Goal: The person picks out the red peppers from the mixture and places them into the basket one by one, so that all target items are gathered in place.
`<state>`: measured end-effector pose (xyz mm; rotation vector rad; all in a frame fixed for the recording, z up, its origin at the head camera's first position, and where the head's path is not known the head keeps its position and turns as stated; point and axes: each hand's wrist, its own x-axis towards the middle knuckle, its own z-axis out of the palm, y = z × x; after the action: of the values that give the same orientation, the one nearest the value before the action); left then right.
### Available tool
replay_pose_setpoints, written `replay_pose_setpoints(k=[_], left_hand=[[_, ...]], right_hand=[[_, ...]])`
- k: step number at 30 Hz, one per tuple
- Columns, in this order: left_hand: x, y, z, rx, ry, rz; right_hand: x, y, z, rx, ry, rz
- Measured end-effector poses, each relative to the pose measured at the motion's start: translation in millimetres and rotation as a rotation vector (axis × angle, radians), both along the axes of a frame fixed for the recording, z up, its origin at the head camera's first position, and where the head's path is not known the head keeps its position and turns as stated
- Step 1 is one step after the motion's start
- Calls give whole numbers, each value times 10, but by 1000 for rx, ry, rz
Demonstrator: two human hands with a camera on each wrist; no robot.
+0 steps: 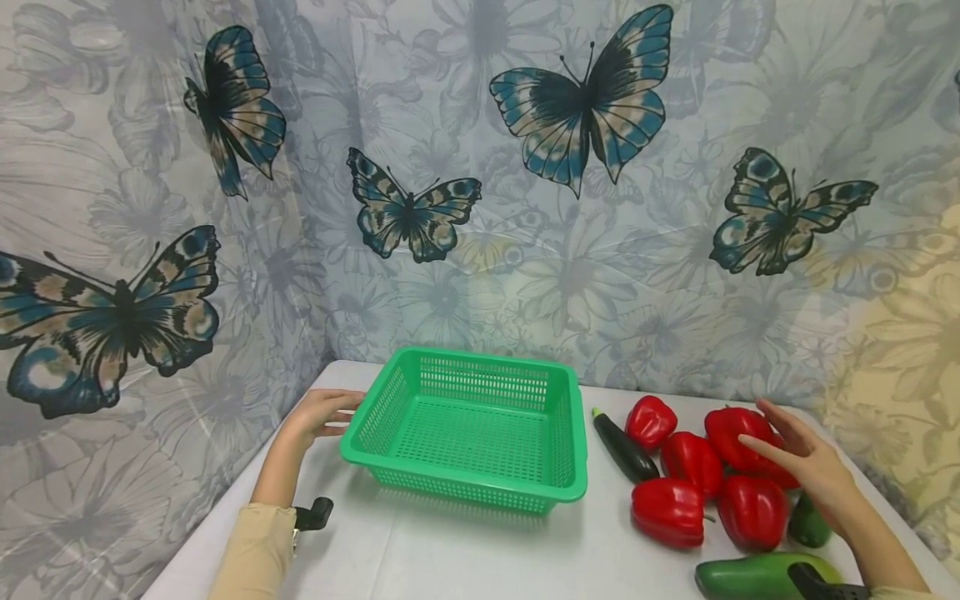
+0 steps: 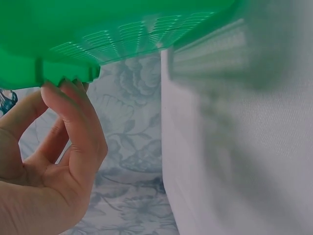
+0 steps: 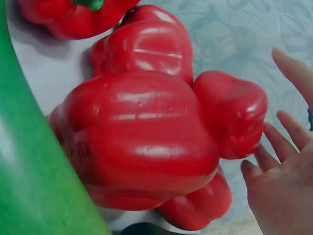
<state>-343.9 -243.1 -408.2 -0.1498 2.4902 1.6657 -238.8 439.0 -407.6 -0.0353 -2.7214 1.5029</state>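
The white table [image 1: 360,550] carries everything, its surface finely grained. Left of the vegetables stands the green basket [image 1: 465,473], a flared rectangle of slotted plastic; it looks light enough to slide, so steadying it calls for gentle, even pressure. The left hand [image 1: 318,414] meets its left rim with fingers loosely bent; whether they grip it cannot be told. The right hand [image 1: 816,467] is at the far right side of the red peppers [image 1: 667,512], fingers parted, thumb well apart, holding nothing. Beneath that arm lies a long green vegetable [image 1: 738,575], smooth and rounded. The peppers, bunched right of the basket, are blocky, lobed and glossy; their skin is probably slippery, so a broad wrap around one body should serve better than a fingertip pinch. Beside them, the slim dark vegetable [image 1: 624,447] narrows to a pale green tip.
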Motion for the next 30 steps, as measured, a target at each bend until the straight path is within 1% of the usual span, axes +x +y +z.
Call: replay_pose_setpoints(k=[5, 10, 14, 17, 21, 24, 30], left_hand=[[13, -16, -10, 12, 0, -3], [24, -36, -10, 7, -7, -13], [45, -60, 8, -10, 2, -33], [69, -78, 24, -22, 15, -63], [92, -84, 34, -17, 14, -74], [100, -85, 36, -7, 12, -68], [84, -96, 18, 1, 19, -77]], right_hand=[[-17, -8, 16, -31, -62, 12], [-38, -7, 26, 32, -87, 7], [-45, -3, 5, 100, -79, 10], [-41, 1, -11, 145, -68, 11], [-42, 12, -21, 153, -70, 12], [-52, 17, -28, 158, -69, 16], [-91, 29, -31, 168, -44, 27]])
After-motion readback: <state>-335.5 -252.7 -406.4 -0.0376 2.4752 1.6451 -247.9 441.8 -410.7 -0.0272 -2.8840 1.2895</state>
